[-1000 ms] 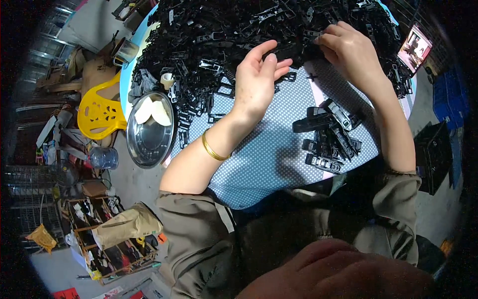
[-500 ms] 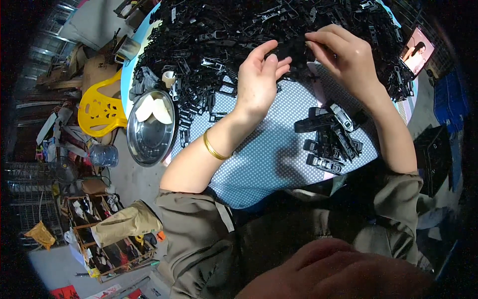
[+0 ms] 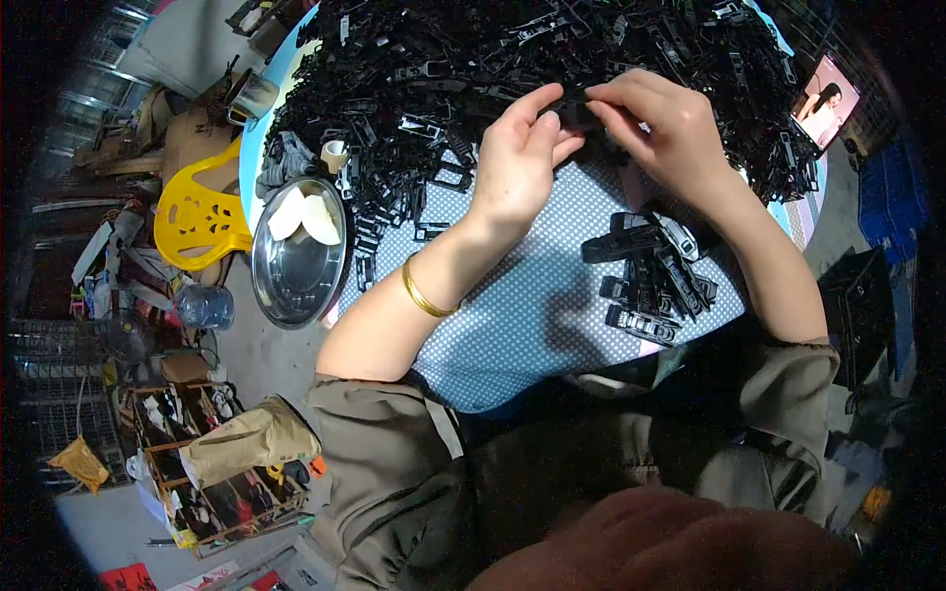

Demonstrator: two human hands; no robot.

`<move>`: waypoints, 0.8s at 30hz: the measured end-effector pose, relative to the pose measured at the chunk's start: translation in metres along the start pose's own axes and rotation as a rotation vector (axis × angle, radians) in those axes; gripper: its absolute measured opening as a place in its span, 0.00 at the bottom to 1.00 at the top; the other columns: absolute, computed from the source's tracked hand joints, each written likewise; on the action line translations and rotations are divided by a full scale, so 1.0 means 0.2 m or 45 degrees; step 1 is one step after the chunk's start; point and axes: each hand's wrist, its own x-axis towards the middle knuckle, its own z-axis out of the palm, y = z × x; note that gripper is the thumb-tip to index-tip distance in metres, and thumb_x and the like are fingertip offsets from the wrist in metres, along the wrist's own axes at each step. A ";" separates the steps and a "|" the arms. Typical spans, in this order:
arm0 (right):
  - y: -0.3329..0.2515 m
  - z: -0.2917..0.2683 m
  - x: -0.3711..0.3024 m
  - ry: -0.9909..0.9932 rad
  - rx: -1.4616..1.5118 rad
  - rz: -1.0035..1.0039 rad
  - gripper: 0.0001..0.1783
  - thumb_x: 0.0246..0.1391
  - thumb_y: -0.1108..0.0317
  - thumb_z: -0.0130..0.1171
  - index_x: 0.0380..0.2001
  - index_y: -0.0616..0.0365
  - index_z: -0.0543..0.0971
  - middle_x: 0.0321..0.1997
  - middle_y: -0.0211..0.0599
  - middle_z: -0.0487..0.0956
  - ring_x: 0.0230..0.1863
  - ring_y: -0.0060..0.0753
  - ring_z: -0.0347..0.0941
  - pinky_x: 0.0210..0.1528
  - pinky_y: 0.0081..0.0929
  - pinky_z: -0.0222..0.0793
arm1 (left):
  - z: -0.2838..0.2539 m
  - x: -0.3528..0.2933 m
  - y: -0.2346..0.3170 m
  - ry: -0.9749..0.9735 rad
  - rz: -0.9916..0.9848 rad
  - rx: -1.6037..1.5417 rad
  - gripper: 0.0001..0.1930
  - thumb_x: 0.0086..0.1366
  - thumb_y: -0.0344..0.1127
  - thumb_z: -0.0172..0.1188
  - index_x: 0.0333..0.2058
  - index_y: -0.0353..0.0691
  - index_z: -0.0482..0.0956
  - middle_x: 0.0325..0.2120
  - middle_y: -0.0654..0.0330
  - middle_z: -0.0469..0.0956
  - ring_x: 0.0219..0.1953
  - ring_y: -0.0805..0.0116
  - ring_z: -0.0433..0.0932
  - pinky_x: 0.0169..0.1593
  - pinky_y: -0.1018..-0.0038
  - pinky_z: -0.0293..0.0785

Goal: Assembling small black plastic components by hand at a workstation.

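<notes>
Over the front of a large heap of black parts [image 3: 443, 69], my two hands meet at a small dark piece [image 3: 579, 116], its exact kind lost against the heap. My left hand [image 3: 517, 167], with a gold bangle on its wrist, curls its thumb and fingers around the left side of this piece. From the other side, my right hand [image 3: 665, 123] pinches it between thumb and fingertips. Nearer to me on the right lies a smaller group of black straps with silver-and-black buckles [image 3: 660, 276].
The table wears a blue dotted cloth [image 3: 493, 335]. At its left edge sit a metal bowl [image 3: 296, 281] with pale pieces, a tape roll [image 3: 334, 155] and a metal mug [image 3: 254, 96]. A phone [image 3: 826, 103] stands far right. A yellow chair [image 3: 202, 217] is left of the table.
My right hand has moved left and slightly down, closer to my left hand. The left hand has shifted slightly right, and its fingers have drawn in around the dark piece.
</notes>
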 end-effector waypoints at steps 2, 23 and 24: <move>-0.01 0.00 0.00 -0.013 -0.078 -0.025 0.08 0.43 0.75 0.60 0.30 0.61 0.77 0.26 0.37 0.75 0.25 0.33 0.73 0.25 0.23 0.68 | -0.01 0.00 -0.02 -0.004 -0.014 0.005 0.18 0.65 0.28 0.39 0.53 0.27 0.58 0.41 0.50 0.70 0.41 0.69 0.74 0.46 0.78 0.73; 0.09 -0.02 0.03 -0.385 0.706 0.484 0.13 0.51 0.69 0.54 0.39 0.62 0.76 0.35 0.34 0.78 0.36 0.21 0.72 0.40 0.18 0.67 | -0.05 0.02 0.03 -0.194 0.105 -0.072 0.21 0.58 0.26 0.54 0.50 0.28 0.63 0.37 0.54 0.74 0.34 0.72 0.76 0.42 0.79 0.75; 0.09 -0.01 0.02 -0.342 0.727 0.478 0.12 0.51 0.69 0.54 0.39 0.62 0.77 0.35 0.34 0.78 0.36 0.20 0.72 0.39 0.18 0.67 | -0.05 0.02 0.04 -0.202 0.084 -0.069 0.22 0.58 0.26 0.54 0.51 0.28 0.63 0.37 0.54 0.74 0.35 0.71 0.76 0.42 0.78 0.75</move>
